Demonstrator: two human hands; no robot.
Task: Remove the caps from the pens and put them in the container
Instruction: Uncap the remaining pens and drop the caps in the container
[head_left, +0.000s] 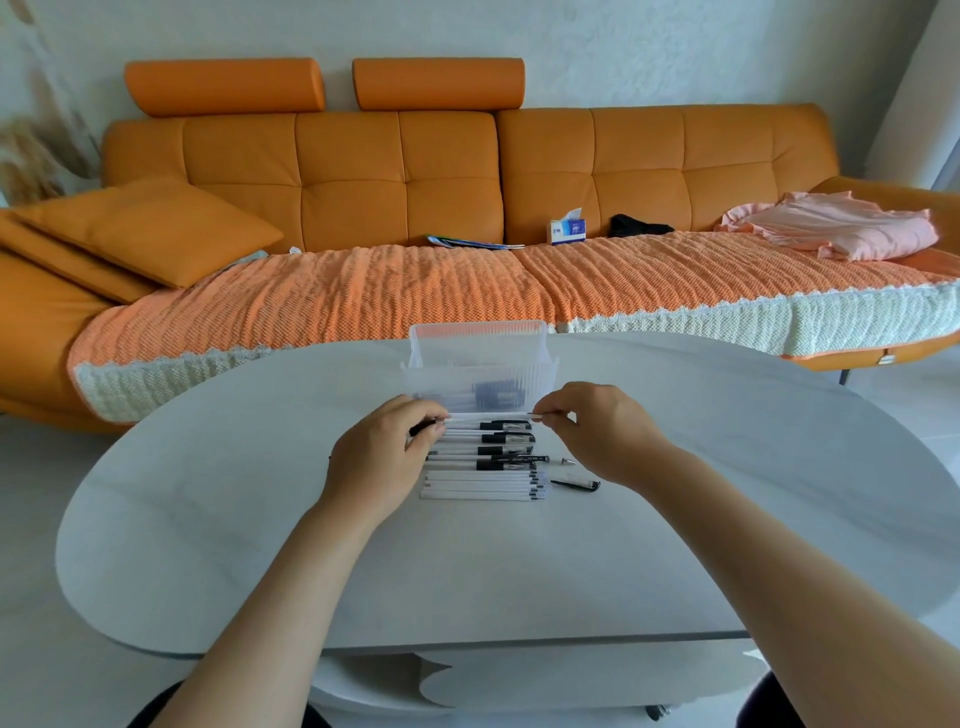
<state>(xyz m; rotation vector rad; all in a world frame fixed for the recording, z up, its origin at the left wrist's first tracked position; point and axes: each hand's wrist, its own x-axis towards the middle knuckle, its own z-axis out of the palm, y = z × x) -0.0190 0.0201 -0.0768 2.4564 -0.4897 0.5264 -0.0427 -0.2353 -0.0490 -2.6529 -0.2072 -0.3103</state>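
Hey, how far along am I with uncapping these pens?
Partly done: dark items already lie in the clear container, and the nearest white pens lie uncapped. In hand: left hand and right hand hold one pen by its ends. Left: several black-capped pens and a loose cap on the table.

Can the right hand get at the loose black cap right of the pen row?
Probably yes: the black cap lies on the table near the right hand, nothing between. But that hand pinches a white pen, so it must release first.
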